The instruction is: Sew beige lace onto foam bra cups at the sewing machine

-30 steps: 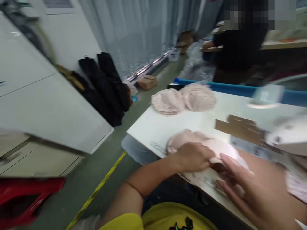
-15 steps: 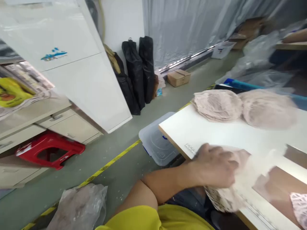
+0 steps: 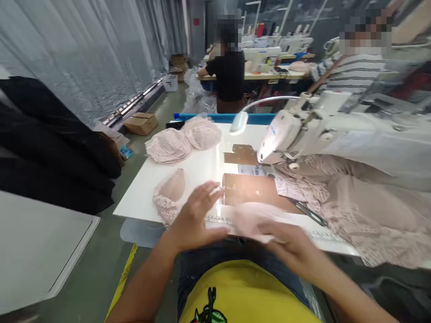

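My left hand (image 3: 198, 217) is over the front edge of the white table, fingers spread and nothing in them. Beside it lies a pale pink bra cup with lace (image 3: 171, 190). In my right hand (image 3: 292, 244) is another pale pink bra cup (image 3: 256, 217), pinched at its edge and blurred by motion. Beyond the hands, the lit head of a sewing machine (image 3: 279, 134) stands over brown-taped patches (image 3: 252, 188) on the table. A beige lace garment (image 3: 357, 193) is spread under and in front of the machine, with metal scissors (image 3: 311, 211) lying at its left edge.
Two stacks of lace cups (image 3: 168, 146) sit at the table's back left. A small lamp (image 3: 239, 122) arches over the table. A clear plastic bin (image 3: 139, 231) is below the left edge. Co-workers sit farther back. A cardboard box (image 3: 140, 123) rests on the floor.
The view has swung right, bringing the sewing machine and both hands into sight. My left hand, earlier over pale cloth at the table edge, is now free of it.
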A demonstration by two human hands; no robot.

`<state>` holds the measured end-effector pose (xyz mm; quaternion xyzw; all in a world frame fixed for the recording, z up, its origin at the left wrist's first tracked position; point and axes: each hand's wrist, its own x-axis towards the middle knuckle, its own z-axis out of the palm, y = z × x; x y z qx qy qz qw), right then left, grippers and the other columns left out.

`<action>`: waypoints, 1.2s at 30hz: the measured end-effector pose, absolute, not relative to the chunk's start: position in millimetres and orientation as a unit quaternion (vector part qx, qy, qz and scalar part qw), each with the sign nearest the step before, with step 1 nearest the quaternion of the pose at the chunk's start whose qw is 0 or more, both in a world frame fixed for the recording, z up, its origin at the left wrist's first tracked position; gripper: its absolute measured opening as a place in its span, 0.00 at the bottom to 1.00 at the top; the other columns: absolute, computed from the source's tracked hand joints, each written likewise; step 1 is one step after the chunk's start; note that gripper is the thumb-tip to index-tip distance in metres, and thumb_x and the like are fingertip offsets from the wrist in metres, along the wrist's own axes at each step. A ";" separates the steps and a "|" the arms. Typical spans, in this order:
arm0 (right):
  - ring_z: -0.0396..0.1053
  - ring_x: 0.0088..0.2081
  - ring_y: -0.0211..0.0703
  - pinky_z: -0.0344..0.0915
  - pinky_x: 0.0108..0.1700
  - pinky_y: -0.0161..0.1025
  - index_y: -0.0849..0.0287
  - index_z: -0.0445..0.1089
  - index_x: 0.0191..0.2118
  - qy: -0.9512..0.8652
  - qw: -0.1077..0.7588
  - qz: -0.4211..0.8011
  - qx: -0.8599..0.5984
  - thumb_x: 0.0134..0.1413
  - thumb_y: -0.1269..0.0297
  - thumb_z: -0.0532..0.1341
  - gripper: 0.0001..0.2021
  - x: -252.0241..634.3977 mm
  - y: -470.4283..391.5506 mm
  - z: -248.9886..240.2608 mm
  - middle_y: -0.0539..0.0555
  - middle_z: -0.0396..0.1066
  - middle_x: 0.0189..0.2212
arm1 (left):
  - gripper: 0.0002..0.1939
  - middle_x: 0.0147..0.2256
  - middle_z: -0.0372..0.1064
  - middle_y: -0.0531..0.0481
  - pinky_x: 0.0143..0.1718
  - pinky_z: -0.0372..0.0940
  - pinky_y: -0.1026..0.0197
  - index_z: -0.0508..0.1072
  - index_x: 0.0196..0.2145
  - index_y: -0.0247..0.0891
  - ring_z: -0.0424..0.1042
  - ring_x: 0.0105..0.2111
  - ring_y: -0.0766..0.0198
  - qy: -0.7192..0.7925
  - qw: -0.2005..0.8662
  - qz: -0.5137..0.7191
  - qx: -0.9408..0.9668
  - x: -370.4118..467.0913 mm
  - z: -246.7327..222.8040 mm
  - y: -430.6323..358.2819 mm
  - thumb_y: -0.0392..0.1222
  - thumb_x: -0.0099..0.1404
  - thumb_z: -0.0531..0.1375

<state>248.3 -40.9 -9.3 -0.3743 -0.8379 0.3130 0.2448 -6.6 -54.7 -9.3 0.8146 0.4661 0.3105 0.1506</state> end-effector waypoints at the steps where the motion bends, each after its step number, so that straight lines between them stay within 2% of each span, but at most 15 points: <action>1: 0.72 0.32 0.44 0.68 0.33 0.37 0.56 0.72 0.36 -0.829 0.247 0.348 -0.361 0.56 0.68 0.56 0.07 250.4 -44.7 -7.6 0.52 0.75 0.31 | 0.39 0.60 0.57 0.39 0.59 0.54 0.49 0.55 0.61 0.39 0.58 0.58 0.48 0.425 0.216 0.299 0.826 6.4 -5.4 -56.7 0.51 0.56 0.64; 2: 0.71 0.32 0.43 0.68 0.34 0.36 0.56 0.71 0.36 -0.817 0.257 0.383 -0.346 0.55 0.70 0.55 0.07 249.8 -46.5 -6.1 0.51 0.74 0.31 | 0.38 0.57 0.62 0.41 0.55 0.58 0.52 0.57 0.61 0.41 0.63 0.54 0.50 0.398 0.282 0.279 0.827 18.6 -2.3 -57.8 0.50 0.56 0.64; 4: 0.71 0.35 0.42 0.67 0.38 0.36 0.56 0.70 0.37 -0.796 0.293 0.422 -0.321 0.54 0.73 0.55 0.08 244.3 -43.2 -3.2 0.52 0.74 0.34 | 0.25 0.46 0.71 0.45 0.45 0.64 0.58 0.65 0.55 0.41 0.70 0.43 0.56 0.386 0.383 0.254 0.800 38.2 1.0 -57.1 0.47 0.60 0.61; 7: 0.69 0.34 0.41 0.64 0.35 0.35 0.57 0.69 0.35 -0.828 0.300 0.368 -0.300 0.51 0.75 0.55 0.09 240.0 -28.5 3.0 0.53 0.72 0.33 | 0.10 0.34 0.73 0.49 0.35 0.62 0.64 0.73 0.40 0.37 0.70 0.33 0.62 0.407 0.444 0.272 0.750 51.3 0.2 -49.3 0.42 0.63 0.57; 10: 0.68 0.29 0.40 0.61 0.29 0.34 0.55 0.68 0.33 -0.855 0.319 0.282 -0.295 0.50 0.74 0.56 0.07 253.0 -18.6 13.4 0.51 0.71 0.29 | 0.08 0.33 0.73 0.50 0.34 0.60 0.65 0.74 0.36 0.37 0.69 0.33 0.62 0.451 0.428 0.272 0.734 46.8 -3.3 -37.0 0.36 0.60 0.57; 14: 0.70 0.36 0.44 0.64 0.35 0.38 0.51 0.67 0.35 -0.767 0.491 0.159 -0.381 0.52 0.73 0.60 0.07 281.4 -17.2 28.1 0.52 0.72 0.33 | 0.11 0.29 0.70 0.52 0.31 0.58 0.64 0.74 0.36 0.38 0.66 0.30 0.62 0.578 0.329 0.261 0.700 32.2 -10.1 -22.2 0.33 0.59 0.54; 16: 0.70 0.36 0.44 0.63 0.37 0.39 0.52 0.67 0.34 -0.725 0.517 0.130 -0.435 0.53 0.70 0.61 0.05 289.3 -13.6 28.9 0.52 0.71 0.32 | 0.10 0.27 0.68 0.51 0.29 0.57 0.64 0.74 0.36 0.37 0.65 0.28 0.63 0.570 0.402 0.277 0.661 29.7 -12.2 -19.9 0.38 0.63 0.53; 18: 0.68 0.34 0.44 0.62 0.35 0.38 0.54 0.68 0.32 -0.729 0.458 0.199 -0.468 0.54 0.65 0.61 0.01 291.0 -6.2 22.2 0.53 0.71 0.30 | 0.15 0.27 0.68 0.49 0.30 0.59 0.63 0.75 0.38 0.35 0.66 0.28 0.63 0.466 0.564 0.275 0.624 32.9 -11.4 -22.0 0.45 0.66 0.52; 21: 0.66 0.30 0.41 0.61 0.31 0.36 0.58 0.69 0.31 -0.716 0.313 0.452 -0.430 0.56 0.54 0.59 0.12 285.9 5.2 1.9 0.52 0.71 0.30 | 0.26 0.36 0.71 0.45 0.36 0.64 0.59 0.67 0.55 0.39 0.70 0.32 0.60 0.271 0.738 0.236 0.571 45.0 -5.5 -27.9 0.54 0.64 0.56; 23: 0.65 0.28 0.40 0.60 0.29 0.34 0.60 0.69 0.31 -0.653 0.243 0.616 -0.366 0.54 0.49 0.60 0.16 280.4 8.0 -12.4 0.51 0.69 0.28 | 0.37 0.45 0.68 0.43 0.37 0.65 0.59 0.51 0.64 0.47 0.70 0.34 0.61 0.234 0.757 0.239 0.561 53.9 -2.0 -28.4 0.54 0.61 0.59; 25: 0.64 0.28 0.38 0.59 0.30 0.33 0.61 0.68 0.31 -0.575 0.206 0.732 -0.302 0.52 0.49 0.62 0.17 274.4 6.9 -22.7 0.49 0.67 0.26 | 0.41 0.50 0.64 0.43 0.35 0.65 0.62 0.44 0.66 0.52 0.68 0.34 0.64 0.283 0.701 0.290 0.587 60.4 -1.6 -23.6 0.50 0.61 0.61; 28: 0.64 0.30 0.36 0.60 0.32 0.33 0.63 0.68 0.31 -0.481 0.194 0.823 -0.231 0.50 0.53 0.65 0.16 267.7 3.7 -29.1 0.49 0.66 0.27 | 0.41 0.54 0.59 0.44 0.44 0.64 0.60 0.51 0.64 0.50 0.66 0.43 0.60 0.379 0.564 0.335 0.653 63.6 -6.6 -10.0 0.44 0.57 0.65; 30: 0.64 0.30 0.36 0.60 0.32 0.33 0.64 0.68 0.31 -0.444 0.204 0.845 -0.217 0.49 0.55 0.66 0.15 266.6 3.5 -30.1 0.50 0.66 0.28 | 0.41 0.55 0.60 0.44 0.52 0.60 0.57 0.56 0.62 0.46 0.63 0.50 0.54 0.381 0.578 0.292 0.660 61.0 -11.1 -1.9 0.43 0.54 0.67; 33: 0.66 0.31 0.36 0.61 0.32 0.32 0.62 0.67 0.35 -0.414 0.256 0.838 -0.246 0.49 0.58 0.67 0.13 270.6 6.2 -31.7 0.50 0.68 0.30 | 0.29 0.44 0.68 0.43 0.44 0.64 0.58 0.65 0.56 0.38 0.68 0.43 0.54 0.338 0.693 0.219 0.598 52.3 -15.8 2.8 0.45 0.58 0.63; 36: 0.68 0.31 0.36 0.63 0.32 0.33 0.58 0.64 0.43 -0.406 0.333 0.796 -0.301 0.51 0.59 0.66 0.16 275.7 9.4 -33.9 0.50 0.70 0.31 | 0.16 0.34 0.68 0.46 0.35 0.64 0.62 0.72 0.43 0.33 0.69 0.35 0.59 0.350 0.728 0.207 0.552 44.9 -16.9 0.4 0.46 0.62 0.59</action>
